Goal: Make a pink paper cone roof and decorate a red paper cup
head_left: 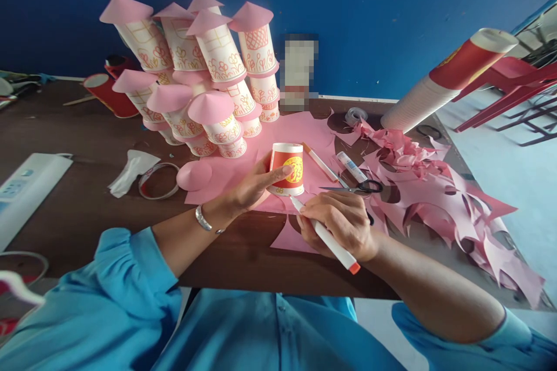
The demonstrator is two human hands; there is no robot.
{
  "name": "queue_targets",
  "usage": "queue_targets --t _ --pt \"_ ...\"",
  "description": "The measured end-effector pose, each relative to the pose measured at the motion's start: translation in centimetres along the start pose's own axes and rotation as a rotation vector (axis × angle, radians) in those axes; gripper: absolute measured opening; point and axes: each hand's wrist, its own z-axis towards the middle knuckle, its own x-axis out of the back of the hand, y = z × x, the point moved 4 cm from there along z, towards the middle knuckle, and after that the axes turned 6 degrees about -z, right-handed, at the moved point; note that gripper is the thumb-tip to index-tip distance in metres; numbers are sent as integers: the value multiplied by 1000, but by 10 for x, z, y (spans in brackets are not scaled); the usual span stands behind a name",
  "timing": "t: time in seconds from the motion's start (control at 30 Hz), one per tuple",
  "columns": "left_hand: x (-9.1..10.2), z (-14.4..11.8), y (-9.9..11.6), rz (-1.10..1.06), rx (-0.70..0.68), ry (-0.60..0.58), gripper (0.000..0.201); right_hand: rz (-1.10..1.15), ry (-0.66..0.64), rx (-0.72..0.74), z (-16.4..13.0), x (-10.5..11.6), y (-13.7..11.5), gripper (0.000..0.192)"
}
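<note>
My left hand (256,183) is closed around a red and white paper cup (278,157) with a round yellow emblem, its thumb lying across the front. Between the fingers of my right hand (342,217) is a white marker pen (327,242) with an orange end. The pen's tip points at the lower edge of the cup, close to it; whether it touches I cannot tell. Pink paper (296,127) lies under the cup. Just beyond my right hand are a second marker (321,162), a glue stick (351,167) and black-handled scissors (368,186).
Several decorated cup towers (220,52) with pink cone roofs stand at the back left. Cut pink scraps (426,197) spread along the right, before a tall leaning stack of cups (452,81). A tape roll (157,181), a loose cone (191,176) and a power strip (30,194) lie left.
</note>
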Motion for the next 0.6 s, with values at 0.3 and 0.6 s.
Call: queue_targets --t 0.3,0.6 --pt "0 -1 1 30 -9 8 83 -41 -5 6 -2 -1 1 20" --pt "2 -1 -3 5 -4 -4 77 -51 -3 27 -3 -1 0 20"
